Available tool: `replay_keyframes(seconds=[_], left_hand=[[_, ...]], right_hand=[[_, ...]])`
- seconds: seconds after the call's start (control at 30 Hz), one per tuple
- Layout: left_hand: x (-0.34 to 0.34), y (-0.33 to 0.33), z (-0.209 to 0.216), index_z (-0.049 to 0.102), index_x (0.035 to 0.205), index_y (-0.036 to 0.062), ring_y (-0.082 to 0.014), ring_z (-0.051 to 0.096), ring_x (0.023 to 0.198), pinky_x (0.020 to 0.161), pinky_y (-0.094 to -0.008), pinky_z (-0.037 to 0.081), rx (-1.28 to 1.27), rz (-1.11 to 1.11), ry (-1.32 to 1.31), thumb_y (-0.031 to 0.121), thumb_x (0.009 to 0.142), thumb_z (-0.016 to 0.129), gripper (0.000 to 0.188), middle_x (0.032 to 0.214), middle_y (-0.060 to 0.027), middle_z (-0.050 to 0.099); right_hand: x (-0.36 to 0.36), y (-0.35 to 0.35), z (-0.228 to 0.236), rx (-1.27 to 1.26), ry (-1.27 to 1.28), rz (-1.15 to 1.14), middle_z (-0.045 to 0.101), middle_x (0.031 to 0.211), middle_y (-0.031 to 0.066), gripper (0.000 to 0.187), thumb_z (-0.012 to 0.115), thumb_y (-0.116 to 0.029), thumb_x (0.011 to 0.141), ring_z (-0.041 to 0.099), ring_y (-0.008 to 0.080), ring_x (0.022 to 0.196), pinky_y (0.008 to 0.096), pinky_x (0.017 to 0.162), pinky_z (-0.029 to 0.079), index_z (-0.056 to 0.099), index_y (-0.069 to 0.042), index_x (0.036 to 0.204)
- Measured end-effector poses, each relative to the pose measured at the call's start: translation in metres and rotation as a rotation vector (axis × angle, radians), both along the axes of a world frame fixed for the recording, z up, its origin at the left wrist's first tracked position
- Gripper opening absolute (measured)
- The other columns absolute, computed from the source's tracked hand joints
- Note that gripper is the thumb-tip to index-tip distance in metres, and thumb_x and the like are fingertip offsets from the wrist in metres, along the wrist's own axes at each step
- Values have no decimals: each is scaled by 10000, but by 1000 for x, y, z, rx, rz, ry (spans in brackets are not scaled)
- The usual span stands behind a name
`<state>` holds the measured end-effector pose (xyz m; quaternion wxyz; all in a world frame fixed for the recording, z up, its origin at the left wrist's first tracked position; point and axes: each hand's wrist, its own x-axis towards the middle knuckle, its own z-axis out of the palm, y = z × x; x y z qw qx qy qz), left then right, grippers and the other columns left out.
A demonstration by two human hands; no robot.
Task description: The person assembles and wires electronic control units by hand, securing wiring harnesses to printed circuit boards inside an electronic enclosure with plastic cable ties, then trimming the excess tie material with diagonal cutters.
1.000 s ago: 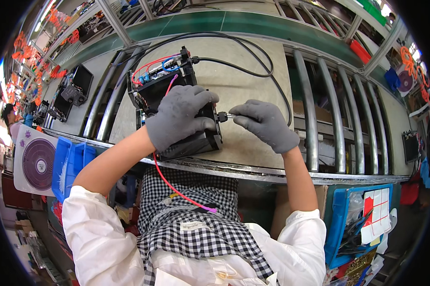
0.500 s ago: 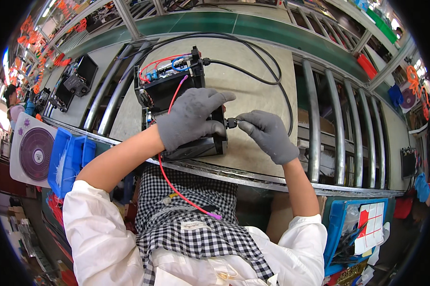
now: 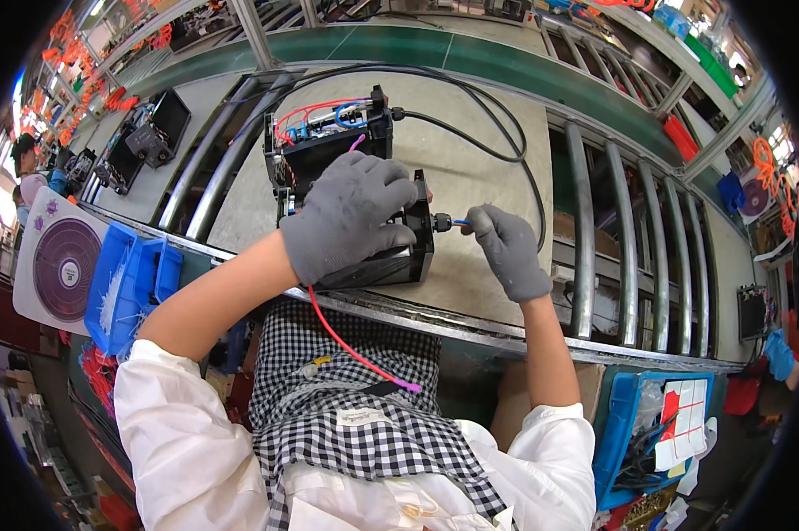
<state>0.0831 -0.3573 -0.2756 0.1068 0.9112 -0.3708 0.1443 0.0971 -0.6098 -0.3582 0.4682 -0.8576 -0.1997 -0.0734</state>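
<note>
Two black housings lie side by side on the work board, both with open electronics. My left hand, in a grey glove, rests over the nearer housing with fingers and thumb gripping it. A black cable gland sticks out of that housing's right side. From it, thin blue and reddish wires run into the pinched fingertips of my gloved right hand; whatever else the fingertips hold is hidden. A red wire with a purple end hangs from under my left hand over the table edge.
The farther housing carries red and blue wires, and a black cable loops from it across the board. Metal rollers flank the board. A blue bin stands at the left, a blue crate at the lower right.
My right hand has drawn slightly away from the gland, and wires now show between gland and fingertips. My left hand keeps its place on the housing.
</note>
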Motion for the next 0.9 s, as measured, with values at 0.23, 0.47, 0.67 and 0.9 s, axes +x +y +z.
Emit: replay_keyframes(seconds=[0.23, 0.47, 0.67, 0.9], left_hand=[[1, -12, -24, 679, 998, 79, -277, 581, 1064, 939, -409, 443, -73, 12, -48, 288, 677, 821, 408, 1135, -86, 604], [2, -22, -20, 685, 963, 49, -275, 583, 1060, 931, -401, 444, 46, 115, 30, 271, 705, 793, 358, 1106, -79, 606], [1, -28, -16, 709, 870, 76, -247, 582, 1040, 919, -381, 443, 192, 154, -23, 225, 732, 749, 207, 1053, -67, 611], [-18, 5, 9, 665, 755, 128, -219, 590, 946, 835, -365, 438, 347, 188, -194, 149, 711, 672, 49, 937, -35, 608]], right_hand=[[14, 2, 13, -92, 220, 124, 569, 640, 87, 408, 524, -359, 991, 513, 204, 594, 336, 606, 439, 646, -10, 817], [9, 25, -4, 6, 65, 72, 637, 716, 109, 441, 488, -403, 1013, 599, 281, 635, 376, 621, 466, 638, -29, 834], [13, 30, -6, 61, -113, 93, 644, 731, 107, 457, 431, -444, 1042, 628, 268, 652, 380, 611, 475, 659, -58, 952], [34, -25, 6, -195, 219, 19, 596, 666, 102, 496, 468, -495, 1011, 623, 207, 634, 342, 613, 477, 706, -64, 951]])
